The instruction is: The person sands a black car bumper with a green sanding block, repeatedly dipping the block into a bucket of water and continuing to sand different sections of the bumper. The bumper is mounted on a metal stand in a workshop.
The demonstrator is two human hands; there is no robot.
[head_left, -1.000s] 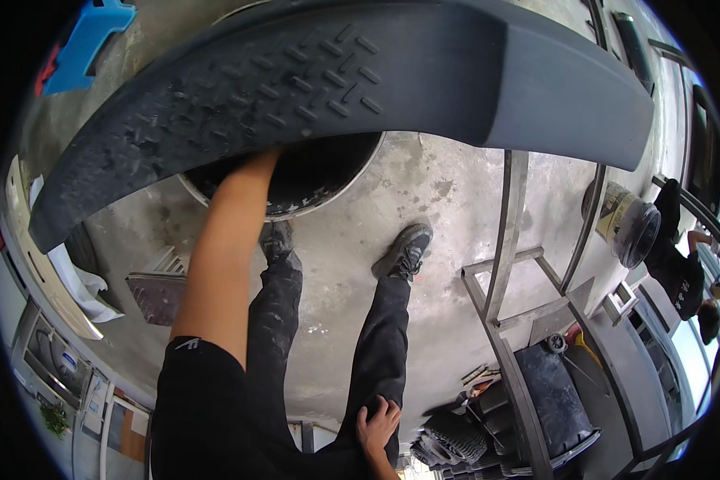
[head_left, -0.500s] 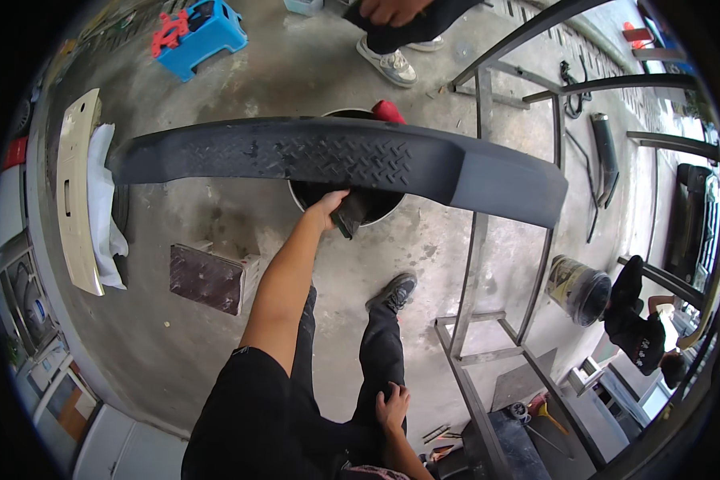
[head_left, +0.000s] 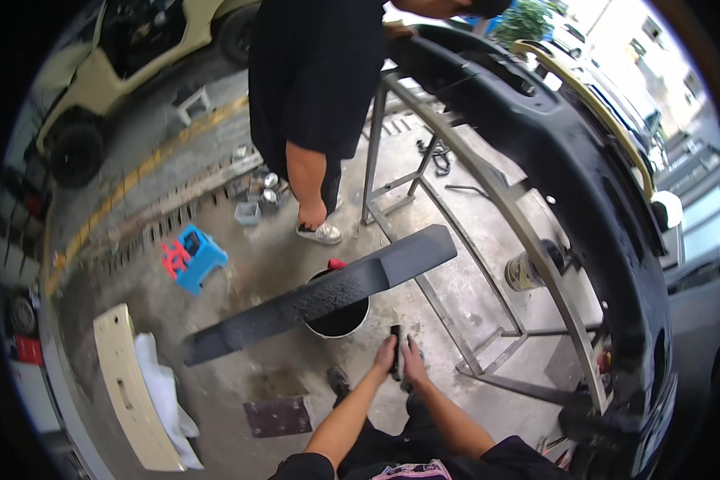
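Observation:
My left hand (head_left: 385, 355) and my right hand (head_left: 414, 362) are close together in front of me. Between them is a dark, thin, flat piece (head_left: 395, 342), like a pad or folded sheet; its exact kind is too small to make out. Both hands are closed on it. Just beyond them, a long dark grey bumper (head_left: 352, 282) with a raised tread pattern lies slantwise across the top of a round bucket (head_left: 346, 334). The bucket's inside looks dark, and something red (head_left: 337, 263) shows at its far rim.
Another person (head_left: 316, 104) stands beyond the bucket, beside a metal frame (head_left: 488, 172) bearing a large black bumper (head_left: 568, 160). A blue stool (head_left: 198, 260), a cream panel (head_left: 132, 392), a dark flat box (head_left: 278, 417) and a paint bucket (head_left: 525, 273) stand around.
My left hand has drawn back from the bumper, and my right hand has left my leg to join it at the dark piece. The view has lifted, showing the other person and black bumper.

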